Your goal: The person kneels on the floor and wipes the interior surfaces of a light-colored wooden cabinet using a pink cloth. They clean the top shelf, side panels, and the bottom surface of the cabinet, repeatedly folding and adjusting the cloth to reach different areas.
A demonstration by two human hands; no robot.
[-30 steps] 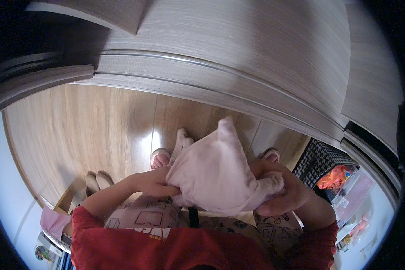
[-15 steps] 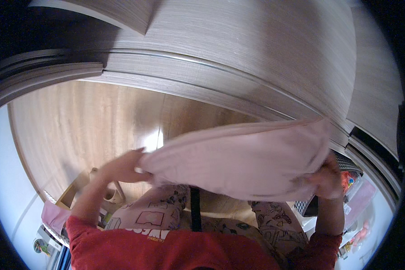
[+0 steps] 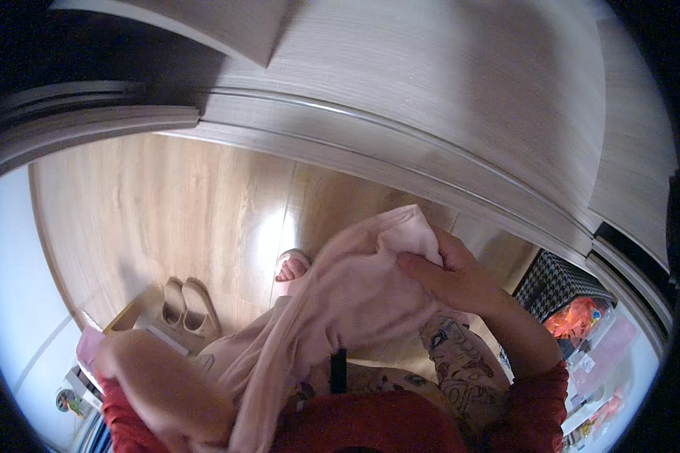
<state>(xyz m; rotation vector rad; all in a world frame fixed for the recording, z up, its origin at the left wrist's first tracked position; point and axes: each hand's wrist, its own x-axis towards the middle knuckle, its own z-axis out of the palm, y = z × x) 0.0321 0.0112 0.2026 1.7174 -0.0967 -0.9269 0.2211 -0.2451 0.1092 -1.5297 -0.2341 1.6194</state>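
A pale pink cloth (image 3: 355, 294), which looks like a soft garment, hangs in folds across my lap in front of my red top. My right hand (image 3: 455, 273) is closed on its upper right corner, the thumb pressed on the near side. From there the cloth slopes down to the left and runs in a long fold to the lower edge of the view. Beside that fold, my left forearm bends in toward my body. My left hand (image 3: 204, 432) is low at the edge, blurred, touching or close to the cloth; its fingers are not clear.
Ahead stands a wood-grain cabinet (image 3: 415, 98) with a rail along its base. Beige slippers (image 3: 189, 306) lie on the wooden floor (image 3: 166, 204) at the left, near a box. My bare foot (image 3: 292, 264) shows beyond the cloth. A black-and-white checked bin (image 3: 563, 283) stands at the right.
The cloth was stretched wide between both hands. Now my left hand has drawn in low toward my body and my right hand has moved inward, so the cloth hangs bunched. The slippers have come into view.
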